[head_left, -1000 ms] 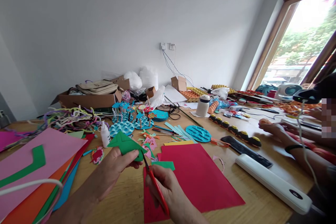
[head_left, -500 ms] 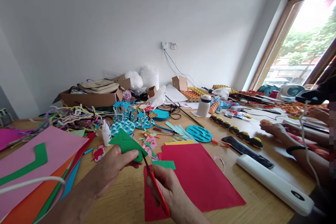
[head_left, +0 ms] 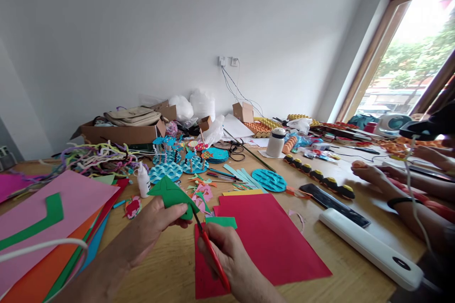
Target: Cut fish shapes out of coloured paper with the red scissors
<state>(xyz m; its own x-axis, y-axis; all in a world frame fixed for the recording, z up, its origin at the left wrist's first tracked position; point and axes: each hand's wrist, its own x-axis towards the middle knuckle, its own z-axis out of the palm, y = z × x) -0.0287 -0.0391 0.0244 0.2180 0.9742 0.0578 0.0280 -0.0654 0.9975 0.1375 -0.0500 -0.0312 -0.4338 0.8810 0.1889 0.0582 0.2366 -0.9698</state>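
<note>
Clock centre: between my left hand [head_left: 158, 222] and right hand [head_left: 227, 251]; 12 is straight ahead. Bare tabletop [head_left: 170, 270] gives me clearance at 7 o'clock, left of the red sheet [head_left: 270, 241]. A second lane runs at 3 o'clock, between sheet and white case [head_left: 369, 248]. Upright obstacles: glue bottle [head_left: 143, 181], 10 o'clock; fish figures [head_left: 195, 154], 12; white jar [head_left: 275, 145], 1.

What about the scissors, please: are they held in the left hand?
No, the right hand holds the scissors, while the left hand holds the green paper.
</note>
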